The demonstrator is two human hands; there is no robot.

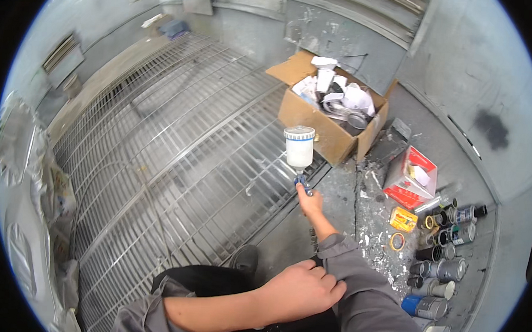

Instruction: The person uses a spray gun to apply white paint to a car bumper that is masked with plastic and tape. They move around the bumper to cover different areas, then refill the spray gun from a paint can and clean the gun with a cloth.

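Observation:
My right hand (311,203) grips a spray gun (301,181) by its handle, with a translucent cup (300,148) of white liquid upright on top, out over the edge of the metal floor grate (158,160). Lower down, my left hand (302,285) lies across my right forearm, its fingers curled over the grey rolled sleeve (361,297). A dark shoe (244,260) shows beside the grate.
A cardboard box (307,129) of used cups and paper stands beyond the gun. To the right are a red-and-white box (400,182), a yellow container (403,219) and several paint cans (451,269) along the wall. Crumpled silver covering (29,214) lines the left side.

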